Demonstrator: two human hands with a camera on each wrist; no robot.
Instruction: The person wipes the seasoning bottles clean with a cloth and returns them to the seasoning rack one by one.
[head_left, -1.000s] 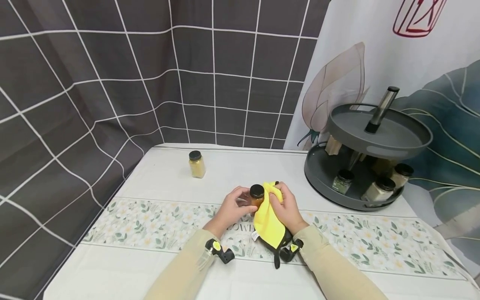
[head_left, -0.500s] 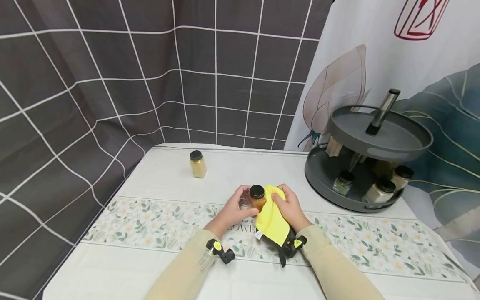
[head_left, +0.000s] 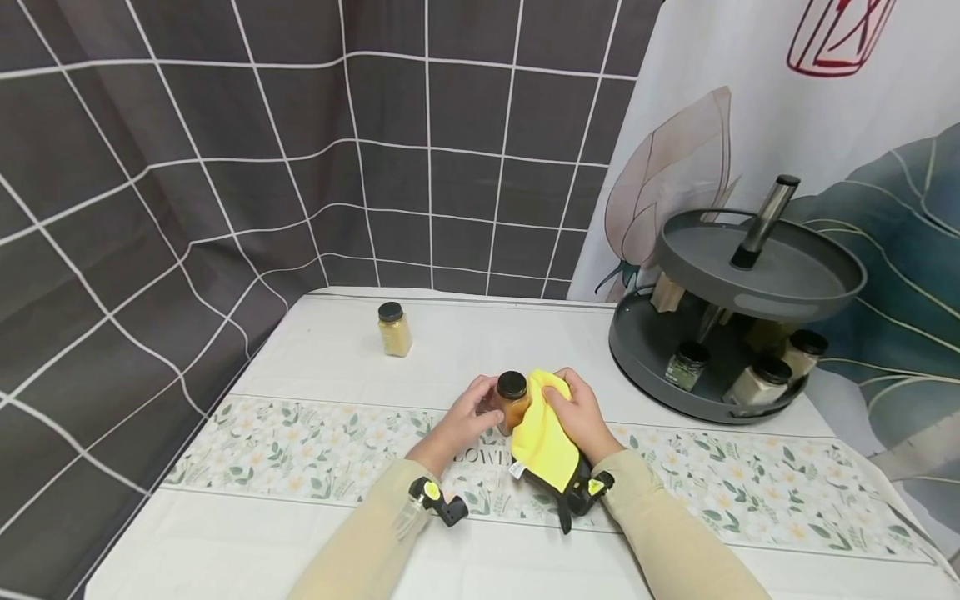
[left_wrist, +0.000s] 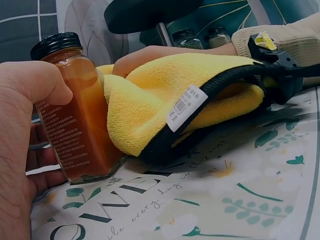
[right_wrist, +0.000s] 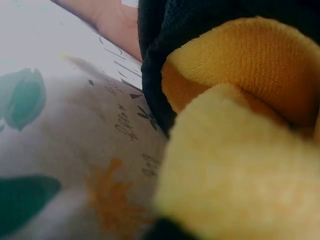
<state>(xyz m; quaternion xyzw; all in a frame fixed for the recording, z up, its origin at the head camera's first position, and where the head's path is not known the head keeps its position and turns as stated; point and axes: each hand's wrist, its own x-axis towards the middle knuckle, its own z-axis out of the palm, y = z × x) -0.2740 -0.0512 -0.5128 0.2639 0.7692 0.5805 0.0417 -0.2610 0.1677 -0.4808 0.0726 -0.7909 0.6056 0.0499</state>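
Note:
My left hand (head_left: 461, 425) grips a glass spice jar (left_wrist: 82, 122) with a black lid and orange-brown powder inside. The jar leans a little, its base close over the printed tablecloth. Thumb and fingers lie on either side of the glass in the left wrist view. My right hand (head_left: 581, 417) holds a yellow cloth (head_left: 542, 442) with black edging and a white tag (left_wrist: 186, 107). The cloth's folded part meets the jar's right side. In the right wrist view the cloth (right_wrist: 240, 165) fills much of the picture and hides the right fingers.
A second jar (head_left: 394, 331) with pale yellow powder stands at the back left of the table. On the right is a dark grey two-tier turntable rack (head_left: 761, 279), with several jars on its lower tier. A gridded dark curtain (head_left: 375, 167) hangs behind.
The cloth has slid slightly down and right along the jar's side with my right hand. My left fingers have shifted around the jar, which stays in nearly the same place.

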